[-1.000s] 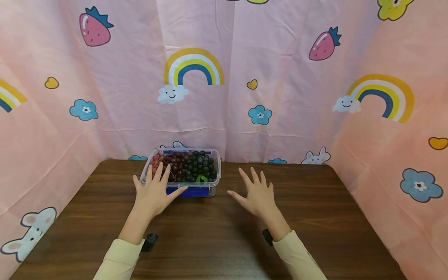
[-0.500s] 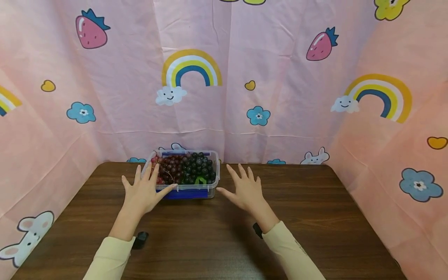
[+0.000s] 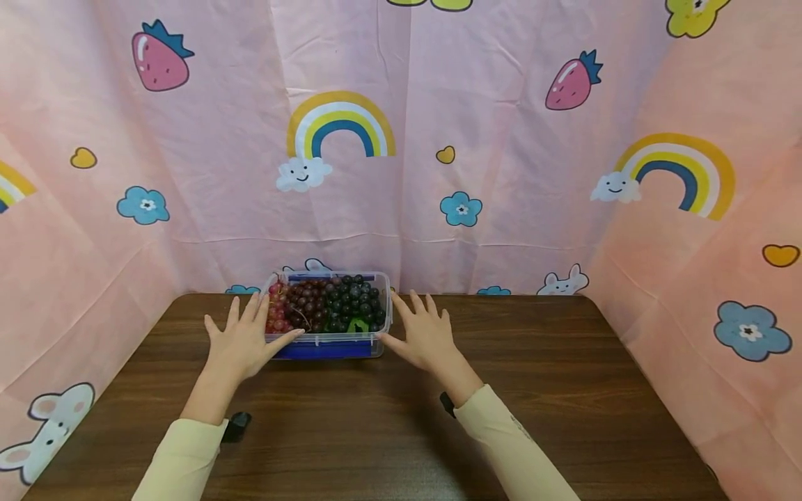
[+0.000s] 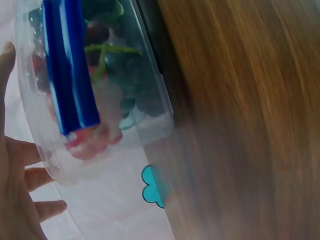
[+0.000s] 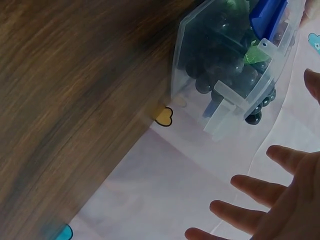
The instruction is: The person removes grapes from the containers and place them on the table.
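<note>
Head view: between two bare hands I see a clear box (image 3: 338,337) of grapes (image 3: 357,296) on a dark wood table (image 3: 501,417). The left hand (image 3: 234,348) is spread by the box's left end; whether its fingers touch the plastic I cannot tell. The right hand (image 3: 426,339) is spread too, beside the other end; from its wrist camera I see a gap between fingers and box. Neither hand pinches anything.

As I judge it, this step calls for both palms meeting the end walls at matching height, pressing evenly so the plastic does not bow. Grapes heap up to the rim, so I would keep the box level. A blue clip (image 3: 332,349) runs along the near wall between the thumbs; I would avoid pushing on it.

I can read no brand or label on the box, and the patterned cloth (image 3: 426,195) beyond the hands shows no words.
</note>
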### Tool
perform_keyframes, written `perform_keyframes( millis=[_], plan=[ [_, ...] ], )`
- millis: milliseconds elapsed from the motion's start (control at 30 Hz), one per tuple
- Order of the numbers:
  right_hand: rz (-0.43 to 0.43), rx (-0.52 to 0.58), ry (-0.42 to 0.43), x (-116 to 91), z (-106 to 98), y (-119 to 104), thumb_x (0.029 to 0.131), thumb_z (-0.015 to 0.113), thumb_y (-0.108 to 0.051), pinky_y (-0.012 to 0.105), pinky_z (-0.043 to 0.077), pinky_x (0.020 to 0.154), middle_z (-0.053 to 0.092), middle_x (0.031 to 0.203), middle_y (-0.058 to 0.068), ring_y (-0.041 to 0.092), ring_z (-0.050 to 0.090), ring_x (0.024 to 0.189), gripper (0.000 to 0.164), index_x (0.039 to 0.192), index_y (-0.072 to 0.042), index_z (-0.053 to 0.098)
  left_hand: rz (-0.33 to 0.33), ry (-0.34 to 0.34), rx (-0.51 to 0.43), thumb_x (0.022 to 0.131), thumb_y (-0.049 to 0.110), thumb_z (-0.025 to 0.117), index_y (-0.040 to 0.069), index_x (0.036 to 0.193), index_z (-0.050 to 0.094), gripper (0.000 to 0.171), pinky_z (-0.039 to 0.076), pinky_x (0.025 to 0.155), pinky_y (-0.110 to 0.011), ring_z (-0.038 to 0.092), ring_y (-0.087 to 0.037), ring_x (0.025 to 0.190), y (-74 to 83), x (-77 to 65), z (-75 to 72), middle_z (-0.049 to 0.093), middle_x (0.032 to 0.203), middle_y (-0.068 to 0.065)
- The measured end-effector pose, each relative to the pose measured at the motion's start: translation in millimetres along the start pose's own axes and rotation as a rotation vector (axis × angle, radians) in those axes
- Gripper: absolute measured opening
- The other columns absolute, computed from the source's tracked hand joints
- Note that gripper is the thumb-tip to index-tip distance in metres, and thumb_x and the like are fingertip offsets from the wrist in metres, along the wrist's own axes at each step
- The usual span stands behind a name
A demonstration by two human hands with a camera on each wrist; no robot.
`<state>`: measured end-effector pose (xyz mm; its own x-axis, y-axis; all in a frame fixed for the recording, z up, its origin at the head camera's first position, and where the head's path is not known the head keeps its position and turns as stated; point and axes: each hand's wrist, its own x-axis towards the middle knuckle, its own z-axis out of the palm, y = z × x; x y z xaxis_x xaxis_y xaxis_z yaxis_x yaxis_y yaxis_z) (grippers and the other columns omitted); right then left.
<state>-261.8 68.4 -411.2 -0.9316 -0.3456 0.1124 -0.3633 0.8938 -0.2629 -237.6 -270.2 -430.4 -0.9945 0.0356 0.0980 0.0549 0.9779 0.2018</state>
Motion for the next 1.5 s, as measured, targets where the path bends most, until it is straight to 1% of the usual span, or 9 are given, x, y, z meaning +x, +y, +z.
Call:
perform_keyframes(
  millis=[133,267,367,533,733,833,1033,1267,1500],
  plan=[
    [-0.022,-0.014,0.001,4.9,-0.4,-3.9,0.099,0.059,-0.068,0.073,0.033,0.118,0.036,0.169,0.017,0.047,0.034,0.155,0.085,0.169,-0.028,0.03,0.011,-0.006,-0.008,0.096,0.083,0.042,-0.006,0.166,0.015,0.116,-0.008,0.108,-0.091,0.006,-0.06,0.156,-7.9,2.0,-0.4,0.015,0.171,-0.032],
    [-0.035,-0.025,0.011,10.2,-0.5,-6.4,0.099,0.058,-0.069,0.071,0.035,0.118,0.038,0.168,0.017,0.046,0.036,0.154,0.085,0.168,-0.027,0.032,0.021,-0.01,-0.014,0.096,0.083,0.043,-0.004,0.167,0.011,0.117,-0.009,0.107,-0.091,0.006,-0.06,0.156,-13.4,3.3,-1.1,0.015,0.171,-0.032],
    [-0.036,-0.04,0.009,15.6,-0.4,-7.9,0.099,0.056,-0.071,0.069,0.035,0.12,0.038,0.169,0.016,0.044,0.036,0.154,0.085,0.168,-0.027,0.032,0.026,-0.012,-0.018,0.096,0.082,0.044,-0.003,0.168,0.011,0.116,-0.01,0.107,-0.091,0.005,-0.06,0.156,-16.7,4.1,-1.7,0.015,0.172,-0.031],
    [-0.041,-0.066,-0.013,25.8,-1.2,-11.1,0.1,0.055,-0.07,0.065,0.036,0.121,0.037,0.169,0.015,0.042,0.035,0.155,0.086,0.169,-0.028,0.028,0.029,-0.02,-0.019,0.096,0.082,0.045,-0.003,0.168,0.014,0.115,-0.01,0.106,-0.091,0.007,-0.06,0.156,-20.7,5.4,-1.7,0.017,0.172,-0.03],
    [-0.056,-0.087,-0.03,39.9,1.6,-16.3,0.1,0.056,-0.069,0.06,0.037,0.122,0.037,0.169,0.015,0.04,0.037,0.155,0.088,0.17,-0.024,0.027,0.022,-0.049,-0.026,0.096,0.083,0.044,-0.003,0.167,0.015,0.115,-0.01,0.106,-0.092,0.009,-0.06,0.156,-21.8,6.2,-0.2,0.017,0.171,-0.031],
    [-0.065,-0.096,-0.041,47.2,4.1,-20.2,0.1,0.056,-0.069,0.059,0.036,0.123,0.035,0.17,0.015,0.04,0.037,0.155,0.089,0.17,-0.023,0.027,0.022,-0.046,-0.023,0.096,0.082,0.044,-0.003,0.167,0.015,0.115,-0.008,0.106,-0.092,0.011,-0.06,0.155,-21.9,5.8,0.6,0.018,0.171,-0.032],
    [-0.067,-0.12,-0.056,58.6,9.6,-27.3,0.101,0.056,-0.068,0.055,0.035,0.125,0.034,0.171,0.013,0.036,0.036,0.156,0.089,0.17,-0.022,0.025,0.026,-0.049,-0.034,0.097,0.081,0.044,-0.001,0.169,0.008,0.115,-0.006,0.106,-0.092,0.012,-0.06,0.155,-21.3,5.2,2.3,0.016,0.172,-0.031],
    [-0.085,-0.178,-0.079,68.6,14.1,-35.3,0.102,0.055,-0.067,0.05,0.032,0.127,0.035,0.171,0.012,0.03,0.034,0.158,0.089,0.171,-0.021,0.022,0.024,-0.052,-0.045,0.097,0.081,0.045,-0.002,0.168,0.01,0.115,-0.005,0.106,-0.092,0.012,-0.06,0.155,-21.9,3.2,2.8,0.013,0.173,-0.03],
    [-0.1,-0.222,-0.103,81.1,20.9,-43.7,0.102,0.055,-0.065,0.046,0.031,0.128,0.037,0.169,0.013,0.03,0.035,0.157,0.089,0.171,-0.02,0.021,0.02,-0.042,-0.038,0.097,0.081,0.045,-0.002,0.168,0.01,0.115,-0.004,0.106,-0.093,0.013,-0.059,0.155,-26.3,2.2,6.2,0.013,0.173,-0.03]
  ],
)
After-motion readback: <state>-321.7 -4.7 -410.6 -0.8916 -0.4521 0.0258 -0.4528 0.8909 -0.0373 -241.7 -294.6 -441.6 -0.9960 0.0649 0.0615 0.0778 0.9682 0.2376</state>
